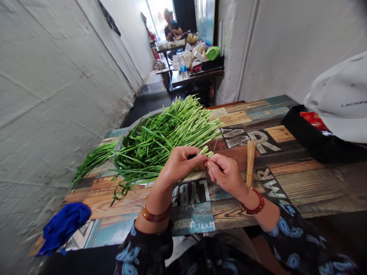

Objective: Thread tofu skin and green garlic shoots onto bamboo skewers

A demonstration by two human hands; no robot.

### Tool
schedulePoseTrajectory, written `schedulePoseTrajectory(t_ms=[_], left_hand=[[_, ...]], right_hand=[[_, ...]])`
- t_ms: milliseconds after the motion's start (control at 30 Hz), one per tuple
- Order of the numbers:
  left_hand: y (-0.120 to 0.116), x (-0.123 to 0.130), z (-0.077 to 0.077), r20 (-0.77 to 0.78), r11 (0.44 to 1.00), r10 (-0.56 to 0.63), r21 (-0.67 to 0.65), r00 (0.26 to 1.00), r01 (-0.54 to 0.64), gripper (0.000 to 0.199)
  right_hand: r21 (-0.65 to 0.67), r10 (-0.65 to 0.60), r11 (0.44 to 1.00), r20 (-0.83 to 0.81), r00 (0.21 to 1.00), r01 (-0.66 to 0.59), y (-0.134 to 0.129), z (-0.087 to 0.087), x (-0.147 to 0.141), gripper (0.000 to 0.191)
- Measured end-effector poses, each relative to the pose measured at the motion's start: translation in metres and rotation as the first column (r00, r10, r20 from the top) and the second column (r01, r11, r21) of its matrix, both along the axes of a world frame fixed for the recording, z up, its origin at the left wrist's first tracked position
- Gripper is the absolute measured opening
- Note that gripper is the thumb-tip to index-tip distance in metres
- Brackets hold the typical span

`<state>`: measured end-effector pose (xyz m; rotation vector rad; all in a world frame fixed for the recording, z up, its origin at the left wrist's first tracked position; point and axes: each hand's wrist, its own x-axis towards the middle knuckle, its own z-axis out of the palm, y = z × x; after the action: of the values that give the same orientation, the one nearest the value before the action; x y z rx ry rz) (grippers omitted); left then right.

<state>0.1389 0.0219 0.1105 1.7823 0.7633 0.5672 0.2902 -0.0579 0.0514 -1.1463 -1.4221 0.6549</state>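
My left hand (183, 162) is closed around a few chive stalks (205, 151), whose pale cut ends stick out past the thumb. Pressed up against those ends, my right hand (225, 172) pinches with thumb and forefinger. A thin wooden skewer (215, 144) rises just above its fingertips; most of the stick is hidden by the fingers. Behind both hands, a large heap of green chives (172, 133) fills a grey basin (119, 143), pale ends toward the right. To the right of my right hand lies a bundle of wooden skewers (250, 162).
A blue cloth (64, 227) lies at the table's left front corner. At the right, a white cap (338, 95) rests on a black box (298, 126) with a red packet. A rough wall runs along the left. Farther back, a person sits beyond a cluttered table (190, 79).
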Motion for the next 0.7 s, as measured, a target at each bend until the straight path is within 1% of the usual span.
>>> schedulePoseTrajectory(t_ms=[100, 200, 267, 300, 367, 433, 500, 567, 600, 700], left_hand=[[-0.001, 0.001, 0.000, 0.007, 1.000, -0.019, -0.023, 1.000, 0.020, 0.033], [-0.001, 0.000, 0.004, -0.031, 0.999, -0.054, -0.005, 0.998, 0.054, 0.035], [0.001, -0.002, 0.008, -0.071, 0.996, -0.084, 0.028, 0.994, 0.086, 0.032], [0.003, -0.004, 0.010, -0.088, 0.995, -0.076, 0.057, 0.993, 0.081, 0.030], [0.009, -0.007, 0.013, -0.109, 0.988, 0.007, 0.152, 0.994, 0.010, 0.029], [0.017, -0.009, 0.012, -0.125, 0.949, 0.140, 0.299, 0.982, -0.097, 0.029], [0.025, -0.010, 0.009, -0.156, 0.878, 0.247, 0.453, 0.956, -0.153, 0.024], [0.031, -0.008, 0.004, -0.200, 0.821, 0.294, 0.554, 0.934, -0.140, 0.018], [0.033, -0.007, 0.002, -0.223, 0.807, 0.299, 0.578, 0.928, -0.121, 0.016], [0.032, 0.000, -0.004, -0.291, 0.791, 0.281, 0.610, 0.915, -0.049, 0.013]], right_hand=[[0.002, -0.006, 1.000, -0.011, 1.000, 0.006, -0.003, 0.000, -0.001, 0.018], [-0.019, 0.013, 1.000, -0.043, 0.999, -0.014, -0.007, 0.000, -0.003, 0.017], [-0.051, 0.037, 0.998, -0.092, 0.995, -0.042, -0.009, 0.000, -0.004, 0.018], [-0.070, 0.050, 0.996, -0.119, 0.992, -0.058, -0.009, 0.000, -0.004, 0.018], [-0.099, 0.055, 0.993, -0.165, 0.985, -0.072, -0.010, -0.002, -0.003, 0.019], [-0.117, 0.031, 0.992, -0.194, 0.980, -0.055, -0.011, -0.003, -0.001, 0.019], [-0.125, 0.003, 0.992, -0.222, 0.975, -0.031, -0.010, -0.005, 0.002, 0.018], [-0.120, -0.017, 0.993, -0.246, 0.969, -0.012, -0.010, -0.006, 0.004, 0.017], [-0.113, -0.024, 0.994, -0.255, 0.967, -0.006, -0.010, -0.006, 0.005, 0.017], [-0.101, -0.024, 0.995, -0.269, 0.963, -0.004, -0.010, -0.006, 0.005, 0.016]])
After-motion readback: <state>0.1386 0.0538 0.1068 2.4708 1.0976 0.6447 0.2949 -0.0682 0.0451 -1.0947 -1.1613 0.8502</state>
